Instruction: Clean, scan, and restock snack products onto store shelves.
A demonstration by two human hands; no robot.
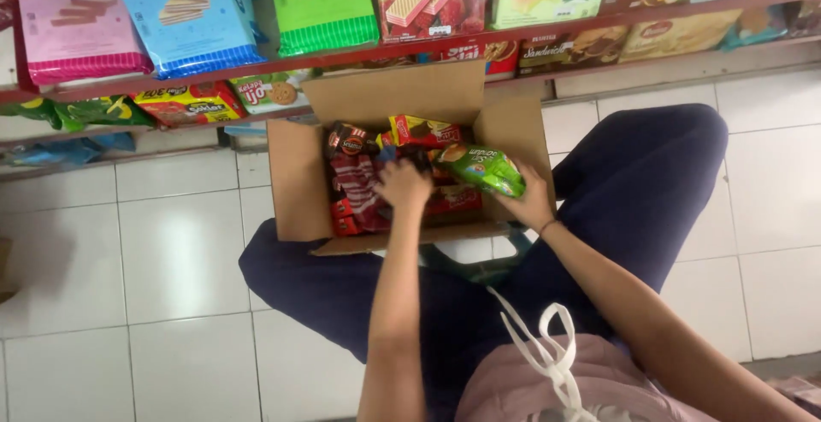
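**Two hands in a carton of snacks**

While the person crouches on the white tiled floor, an open cardboard box sits between the knees and serves as the landmark for everything else. Inside the box, near its middle, the left hand reaches down among dark red and brown snack packets; its fingers curl downward onto them, though whether they actually pinch one is hard to tell from this angle. At the box's right side, the right hand holds a green snack bag from below, fingers wrapped around its lower end, the bag tilted over the box's right half. A red and yellow packet lies toward the box's far end. Beyond the box, red shelves carry wafer packs in pink, blue and green.
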